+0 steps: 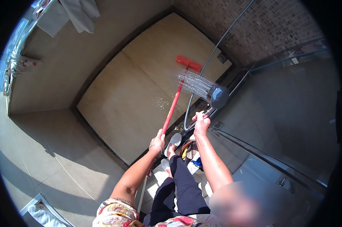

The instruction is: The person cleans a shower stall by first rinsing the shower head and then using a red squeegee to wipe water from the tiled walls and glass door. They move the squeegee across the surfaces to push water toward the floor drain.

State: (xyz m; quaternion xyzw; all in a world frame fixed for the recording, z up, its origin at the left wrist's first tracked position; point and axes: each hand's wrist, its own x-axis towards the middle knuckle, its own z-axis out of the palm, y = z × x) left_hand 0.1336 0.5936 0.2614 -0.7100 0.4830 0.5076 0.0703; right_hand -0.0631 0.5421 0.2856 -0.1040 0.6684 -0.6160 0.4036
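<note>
My left hand (157, 142) is wrapped round the red pole of a floor squeegee (172, 108). The squeegee's red head (188, 63) rests toward the far right part of the beige shower floor (121, 94). In my right hand (201, 123) is the handle of a shower head (218, 97), tilted to the left. Water (195, 84) sprays from it across the squeegee's pole, just below the head. A grey hose (220, 41) loops from near my right hand up past the mosaic wall.
A glass panel with a metal rail (261, 153) stands at the right. By my feet, in grey perforated shoes (174, 140), lies a container of coloured items (191, 153). White cloths (78, 15) hang at the upper left. A drain cover (222, 57) sits near the far right corner.
</note>
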